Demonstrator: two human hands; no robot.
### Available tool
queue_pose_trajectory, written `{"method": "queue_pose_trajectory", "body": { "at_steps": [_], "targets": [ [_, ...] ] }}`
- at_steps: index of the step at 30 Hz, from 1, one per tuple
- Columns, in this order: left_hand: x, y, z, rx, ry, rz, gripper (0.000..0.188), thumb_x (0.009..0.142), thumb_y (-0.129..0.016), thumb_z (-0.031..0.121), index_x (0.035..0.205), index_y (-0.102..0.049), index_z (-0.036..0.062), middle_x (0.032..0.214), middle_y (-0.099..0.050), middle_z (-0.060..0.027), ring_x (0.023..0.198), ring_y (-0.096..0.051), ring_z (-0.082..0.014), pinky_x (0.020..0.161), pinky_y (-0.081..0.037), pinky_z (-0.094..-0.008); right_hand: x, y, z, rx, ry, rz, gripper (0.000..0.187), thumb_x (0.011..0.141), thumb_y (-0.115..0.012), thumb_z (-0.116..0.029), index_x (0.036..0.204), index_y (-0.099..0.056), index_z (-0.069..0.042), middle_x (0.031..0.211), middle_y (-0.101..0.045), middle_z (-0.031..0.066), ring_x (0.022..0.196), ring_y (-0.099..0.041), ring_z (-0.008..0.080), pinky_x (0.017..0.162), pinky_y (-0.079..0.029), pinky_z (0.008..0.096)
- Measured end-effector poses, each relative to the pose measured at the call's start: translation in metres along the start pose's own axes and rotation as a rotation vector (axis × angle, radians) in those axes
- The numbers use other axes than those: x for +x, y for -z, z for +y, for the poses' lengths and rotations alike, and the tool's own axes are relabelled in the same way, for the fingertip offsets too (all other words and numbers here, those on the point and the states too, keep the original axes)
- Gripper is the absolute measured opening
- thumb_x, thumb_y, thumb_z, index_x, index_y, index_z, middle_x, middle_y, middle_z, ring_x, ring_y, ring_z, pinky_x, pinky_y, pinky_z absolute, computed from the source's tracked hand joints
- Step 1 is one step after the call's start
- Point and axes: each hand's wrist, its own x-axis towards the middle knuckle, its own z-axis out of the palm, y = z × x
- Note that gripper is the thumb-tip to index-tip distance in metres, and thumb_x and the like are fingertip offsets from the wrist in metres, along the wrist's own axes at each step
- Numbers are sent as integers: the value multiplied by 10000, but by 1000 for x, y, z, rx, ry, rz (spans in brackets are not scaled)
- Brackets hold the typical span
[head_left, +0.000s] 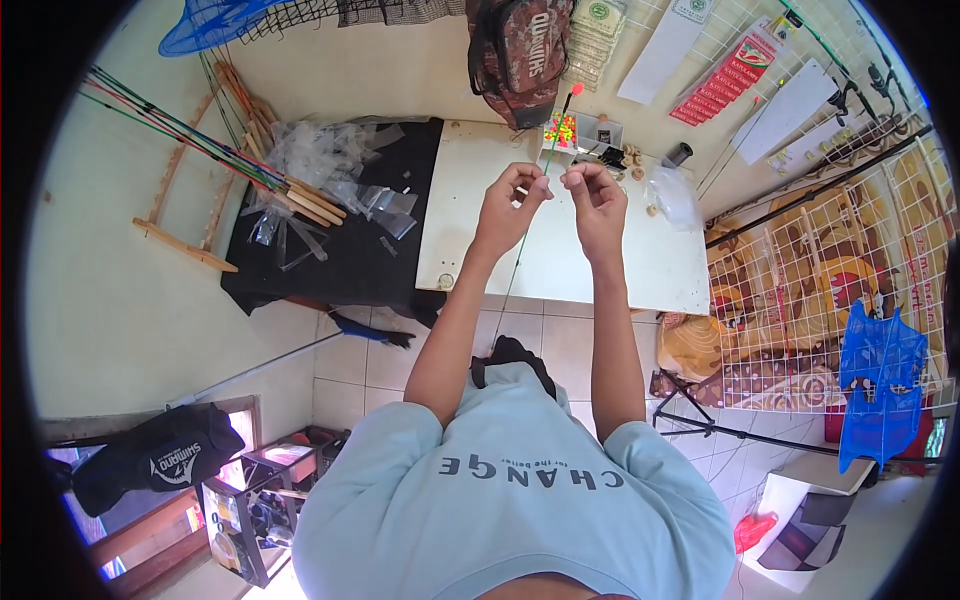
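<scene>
Both my hands are raised over the white tabletop, their fingertips pinched and close together. My left hand (pixel 514 205) is closed, thumb against fingers; what lies in its pinch is too small to make out. Just to the right, my right hand (pixel 598 205) makes a similar pinch, and its contents cannot be made out either. A thin fishing rod (pixel 517 262) with a red tip runs from beyond the hands, past the left fingertips, down toward my body. Whether the left fingers touch the rod is unclear.
On the white table (pixel 460 215) stands an open box of bright beads (pixel 562 130), near a dark cylinder (pixel 678 154) and a clear plastic bag (pixel 674 195). Left, a black cloth (pixel 275 275) bears plastic wrappers (pixel 325 155) and wooden-handled rods (pixel 312 203). A wire grid (pixel 815 265) flanks the right.
</scene>
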Motion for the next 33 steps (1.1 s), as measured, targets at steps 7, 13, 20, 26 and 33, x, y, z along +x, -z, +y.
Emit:
{"method": "queue_pose_trajectory", "body": {
  "at_steps": [7, 13, 20, 26, 33],
  "targets": [
    [0, 1, -3, -3, -20, -5, 134, 923, -585, 165, 950, -548, 39, 808, -608, -23, 768, -634, -102, 623, -451, -236, 0, -4, -6, 3, -12, 1, 128, 877, -642, -77, 968, -625, 12, 886, -660, 56, 801, -584, 83, 745, -456, 236],
    [2, 1, 2, 33, -16, -38, 109, 917, -580, 146, 929, -538, 46, 784, -600, -18, 759, -633, -99, 623, -455, -236, 2, -4, -2, -2, 100, 87, 138, 829, -689, -41, 956, -675, 11, 896, -675, 40, 768, -549, 64, 705, -433, 215],
    [2, 0, 0, -35, -69, 30, 196, 921, -554, 110, 1097, -508, 37, 758, -607, -31, 728, -619, -100, 622, -443, -234, 8, 0, -4, -104, 158, 70, 206, 845, -647, -4, 1044, -595, 1, 901, -691, 59, 851, -610, 77, 725, -435, 222],
    [5, 5, 4, 111, -57, -38, 193, 921, -546, 120, 1099, -582, 56, 791, -646, -28, 744, -621, -85, 613, -437, -234, 8, -2, -4, -207, 218, 63, 138, 856, -612, 13, 993, -603, 2, 885, -700, 64, 869, -638, 105, 783, -470, 237],
    [6, 6, 8, 144, -59, -43, 114, 919, -565, 144, 945, -622, 50, 759, -670, -11, 734, -618, -68, 589, -415, -224, 11, -8, 1, -39, 108, 86, 110, 891, -599, -33, 979, -643, 19, 890, -671, 59, 827, -593, 99, 766, -469, 246]
  ]
}}
